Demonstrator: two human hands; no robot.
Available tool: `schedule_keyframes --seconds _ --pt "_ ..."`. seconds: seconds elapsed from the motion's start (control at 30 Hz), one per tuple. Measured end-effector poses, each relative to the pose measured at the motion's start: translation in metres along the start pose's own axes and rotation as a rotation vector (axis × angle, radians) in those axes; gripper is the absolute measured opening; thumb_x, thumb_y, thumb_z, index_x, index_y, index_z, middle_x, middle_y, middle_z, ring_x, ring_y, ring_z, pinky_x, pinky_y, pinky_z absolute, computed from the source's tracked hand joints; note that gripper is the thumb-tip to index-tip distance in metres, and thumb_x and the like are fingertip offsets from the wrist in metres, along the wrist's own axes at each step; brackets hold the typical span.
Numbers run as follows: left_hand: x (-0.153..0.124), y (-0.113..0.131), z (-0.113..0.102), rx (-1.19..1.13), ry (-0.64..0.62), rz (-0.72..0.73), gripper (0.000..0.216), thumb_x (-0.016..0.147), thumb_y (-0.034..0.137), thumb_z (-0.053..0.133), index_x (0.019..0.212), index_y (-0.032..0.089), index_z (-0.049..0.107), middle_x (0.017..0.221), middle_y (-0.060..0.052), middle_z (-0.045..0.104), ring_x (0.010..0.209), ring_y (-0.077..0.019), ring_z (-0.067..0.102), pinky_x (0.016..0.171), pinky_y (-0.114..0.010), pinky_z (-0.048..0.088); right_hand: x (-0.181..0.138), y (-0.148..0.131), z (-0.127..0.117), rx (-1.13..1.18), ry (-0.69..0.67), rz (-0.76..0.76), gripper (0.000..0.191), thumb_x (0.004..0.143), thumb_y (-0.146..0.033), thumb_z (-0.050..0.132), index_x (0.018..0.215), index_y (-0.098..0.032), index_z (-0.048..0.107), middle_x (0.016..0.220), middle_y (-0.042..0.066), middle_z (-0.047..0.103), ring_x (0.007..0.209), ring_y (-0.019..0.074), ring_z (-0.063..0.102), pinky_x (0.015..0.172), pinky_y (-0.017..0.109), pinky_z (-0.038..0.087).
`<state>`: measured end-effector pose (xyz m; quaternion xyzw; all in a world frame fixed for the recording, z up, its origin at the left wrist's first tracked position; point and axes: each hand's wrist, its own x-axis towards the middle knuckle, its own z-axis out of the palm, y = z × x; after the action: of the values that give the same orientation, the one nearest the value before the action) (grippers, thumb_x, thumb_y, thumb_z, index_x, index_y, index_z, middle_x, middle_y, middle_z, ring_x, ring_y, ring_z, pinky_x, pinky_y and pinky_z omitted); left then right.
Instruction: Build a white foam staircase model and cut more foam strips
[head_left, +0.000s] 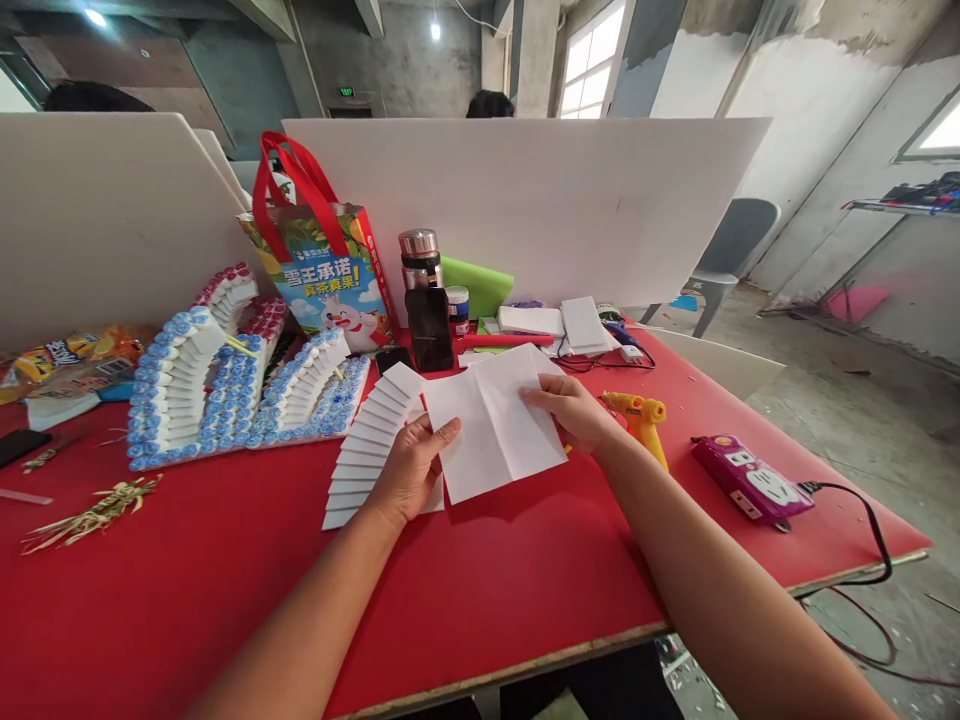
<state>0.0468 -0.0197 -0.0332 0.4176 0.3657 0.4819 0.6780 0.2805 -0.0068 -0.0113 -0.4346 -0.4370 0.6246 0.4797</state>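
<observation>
A sheet of white paper (499, 425) with a crease down its middle is held up above the red table. My left hand (412, 460) pinches its left edge, thumb on top. On the right edge, my right hand (574, 405) grips it with the thumb on the face and the fingers behind. Under and beside my left hand lies a fan of stepped white folded strips (367, 450). A yellow glue gun (641, 415) rests just past my right hand.
Blue-and-white fan-shaped paper pieces (180, 390) stand at left, near a printed gift bag (330, 280). A steel thermos (418, 250) and a dark phone (430, 330) are behind the sheet. A purple corded box (750, 480) lies at right; white boards (562, 210) line the back.
</observation>
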Motion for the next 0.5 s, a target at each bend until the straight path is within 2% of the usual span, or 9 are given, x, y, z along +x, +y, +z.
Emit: schedule_keyframes --seconds 0.13,0.2,0.4,0.5 --pt "0.002 -0.003 0.0 0.046 0.081 0.063 0.046 0.072 0.039 0.085 0.109 0.014 0.074 0.095 -0.011 0.079 0.083 -0.0268 0.075 0.078 -0.039 0.058 -0.001 -0.001 -0.002 -0.069 -0.136 0.028 0.034 0.063 -0.036 0.088 0.088 -0.017 0.074 0.083 0.006 0.076 0.071 0.0199 0.071 0.061 0.029 0.056" --pt "0.003 -0.003 -0.003 0.09 0.102 0.099 0.045 0.072 0.04 0.084 0.107 0.014 0.075 0.093 -0.009 0.079 0.081 -0.026 0.074 0.076 -0.037 0.058 0.0 0.002 -0.003 -0.107 -0.149 0.034 0.032 0.059 -0.031 0.09 0.083 -0.016 0.075 0.084 0.006 0.076 0.073 0.0198 0.07 0.064 0.029 0.056" --pt "0.002 0.001 -0.011 0.29 0.12 0.217 0.041 0.078 0.046 0.079 0.104 0.015 0.076 0.09 -0.007 0.078 0.082 -0.0244 0.072 0.076 -0.034 0.056 0.007 0.011 -0.006 -0.061 -0.062 -0.003 0.032 0.056 -0.03 0.09 0.082 -0.017 0.075 0.076 0.003 0.075 0.066 0.0191 0.068 0.061 0.03 0.056" --pt "0.0 0.003 -0.011 0.644 0.032 0.338 0.035 0.085 0.049 0.07 0.095 0.017 0.076 0.084 -0.007 0.075 0.085 -0.0252 0.07 0.077 -0.033 0.053 0.011 0.012 -0.01 -0.024 0.036 -0.019 0.029 0.058 -0.033 0.087 0.08 -0.017 0.074 0.074 0.003 0.075 0.059 0.0178 0.065 0.055 0.029 0.052"
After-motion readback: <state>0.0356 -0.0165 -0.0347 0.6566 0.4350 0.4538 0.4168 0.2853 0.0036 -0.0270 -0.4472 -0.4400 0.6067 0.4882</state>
